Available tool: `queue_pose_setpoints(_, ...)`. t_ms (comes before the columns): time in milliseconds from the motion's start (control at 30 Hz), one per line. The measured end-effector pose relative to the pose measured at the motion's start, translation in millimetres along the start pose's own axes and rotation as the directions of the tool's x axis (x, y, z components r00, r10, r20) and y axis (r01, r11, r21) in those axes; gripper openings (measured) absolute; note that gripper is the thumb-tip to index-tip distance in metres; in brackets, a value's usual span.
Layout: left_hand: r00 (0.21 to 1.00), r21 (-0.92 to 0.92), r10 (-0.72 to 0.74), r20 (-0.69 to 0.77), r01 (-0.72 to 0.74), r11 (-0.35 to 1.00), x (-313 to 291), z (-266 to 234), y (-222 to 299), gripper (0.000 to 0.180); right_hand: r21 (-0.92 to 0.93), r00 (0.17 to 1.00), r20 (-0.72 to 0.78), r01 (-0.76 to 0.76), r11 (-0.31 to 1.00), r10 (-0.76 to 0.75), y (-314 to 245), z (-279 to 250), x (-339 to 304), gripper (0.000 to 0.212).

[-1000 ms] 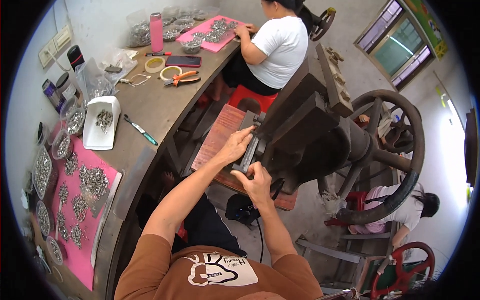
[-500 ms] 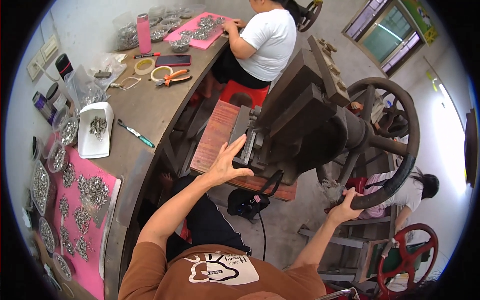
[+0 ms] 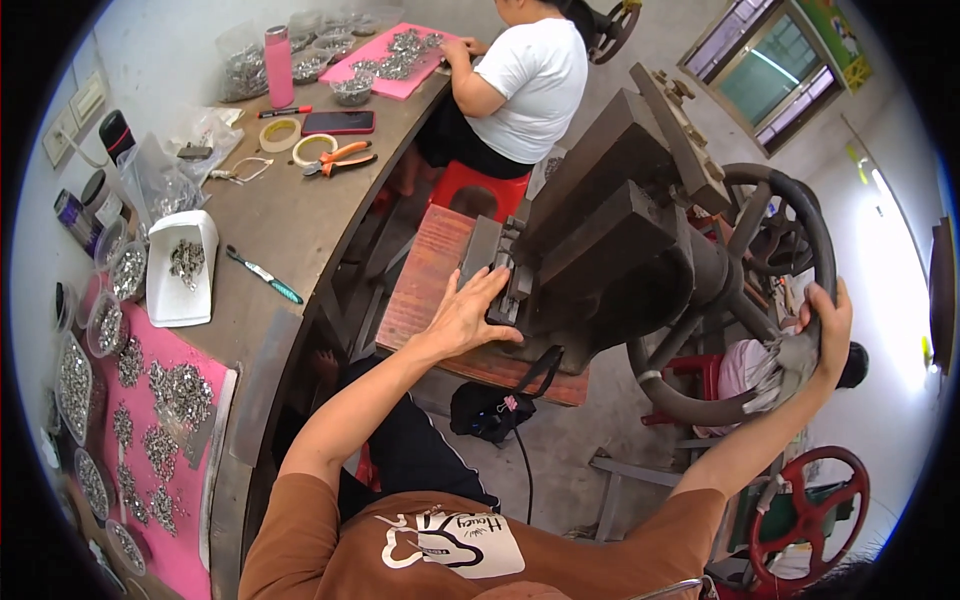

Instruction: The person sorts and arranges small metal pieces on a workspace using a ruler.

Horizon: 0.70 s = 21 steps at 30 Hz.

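Press (image 3: 600, 255), dark metal, stands on a red-brown wooden board (image 3: 425, 275) in front of the person, just right of the desk (image 3: 265, 200). Its large wheel (image 3: 821, 232) is mounted on the right side of the body. Left hand (image 3: 462, 312): palm down, fingers spread, thumb extended to the right; the fingertips are at the small metal block (image 3: 519, 283) at the base of the press. Whether they press on the block or only rest above it cannot be told. Right hand (image 3: 830, 328): fingers curled around the rim of the wheel, at its right side. A grey rag (image 3: 787, 370) is wrapped around the rim just below this hand. A black bag (image 3: 492, 412) is located below the near edge of the board. Items on the desk: orange-handled pliers (image 3: 345, 158) beside two rolls of tape (image 3: 280, 133), a phone (image 3: 340, 122), a green and white toothbrush (image 3: 265, 275), and a white tray (image 3: 180, 312) containing small metal parts. A pink mat (image 3: 216, 368) at the near end carries further piles of such parts. A co-worker (image 3: 535, 88) in a white shirt sits at the far end, on a red stool (image 3: 478, 192).
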<state>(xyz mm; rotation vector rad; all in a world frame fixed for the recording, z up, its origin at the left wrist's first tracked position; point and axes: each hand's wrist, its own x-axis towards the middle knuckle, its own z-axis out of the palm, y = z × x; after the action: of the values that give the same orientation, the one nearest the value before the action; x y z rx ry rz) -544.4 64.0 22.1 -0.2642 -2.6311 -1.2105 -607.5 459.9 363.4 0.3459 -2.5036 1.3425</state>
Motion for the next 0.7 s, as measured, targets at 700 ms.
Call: queue_pose_setpoints(700,0.997,0.027,0.030,-0.065,-0.028,0.999,3,6,-1,0.105,-0.111,0.999,-0.037,0.026,0.994,-0.030,-29,8,24,0.036)
